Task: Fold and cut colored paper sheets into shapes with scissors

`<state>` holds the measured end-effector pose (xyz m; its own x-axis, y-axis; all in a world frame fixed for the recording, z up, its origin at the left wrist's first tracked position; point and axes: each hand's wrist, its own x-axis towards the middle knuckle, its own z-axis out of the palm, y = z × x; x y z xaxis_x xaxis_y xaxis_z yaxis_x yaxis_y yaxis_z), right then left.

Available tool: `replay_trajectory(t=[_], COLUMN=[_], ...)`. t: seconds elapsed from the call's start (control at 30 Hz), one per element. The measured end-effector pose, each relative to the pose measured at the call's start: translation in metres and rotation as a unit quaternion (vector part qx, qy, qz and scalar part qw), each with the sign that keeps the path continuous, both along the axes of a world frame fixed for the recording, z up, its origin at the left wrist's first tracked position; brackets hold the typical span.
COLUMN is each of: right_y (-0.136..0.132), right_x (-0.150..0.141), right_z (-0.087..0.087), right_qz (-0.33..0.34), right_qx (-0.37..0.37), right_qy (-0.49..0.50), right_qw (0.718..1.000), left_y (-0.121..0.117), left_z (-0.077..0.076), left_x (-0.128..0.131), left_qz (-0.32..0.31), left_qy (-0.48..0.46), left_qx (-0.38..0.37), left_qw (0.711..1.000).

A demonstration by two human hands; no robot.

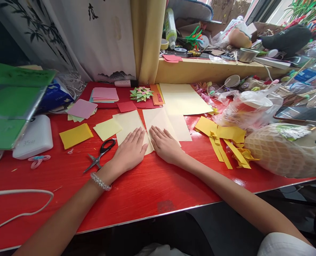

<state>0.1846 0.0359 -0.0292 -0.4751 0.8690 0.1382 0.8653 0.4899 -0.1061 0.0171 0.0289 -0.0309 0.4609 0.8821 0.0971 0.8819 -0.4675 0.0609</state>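
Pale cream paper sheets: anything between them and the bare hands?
Nothing visible: bare left hand rests on the left cream paper sheet, bare right hand on the right cream paper sheet. Palm undersides are hidden.

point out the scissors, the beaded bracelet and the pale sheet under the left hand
Scissors [96, 160], head view: where the blades cross.
Bracelet [100, 182], head view: middle of its visible beads.
Pale sheet [129, 121], head view: its uncovered upper part.

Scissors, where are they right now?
In the head view, the scissors lie on the red table, left of the middle, just beside the left hand and below the pale yellow square paper.
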Motion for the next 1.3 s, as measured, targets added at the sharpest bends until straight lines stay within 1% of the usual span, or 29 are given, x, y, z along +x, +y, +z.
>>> replay_trajectory(t=[0.17,0.8,1.3], right_y=[-0.0016,-0.0019,-0.0026], right_x=[-0.0016,-0.0009,-0.0001], right_z=[0.0005,-0.0019,-0.0023], right_qz=[-0.012,-0.019,-0.026], right_qx=[0.0,-0.003,0.002], right_qy=[-0.002,0.005,0.001], right_qw=[1.0,1.0,1.0], left_y=[-0.0015,-0.0005,-0.0036], left_z=[-0.0016,-0.0064,-0.0002], left_x=[0.0004,-0.0001,0.0025], left_qz=[0.008,0.014,0.023], left_qy=[-0.008,-0.016,-0.002], left_qx=[0.003,0.002,-0.007], left_qw=[1.0,1.0,1.0])
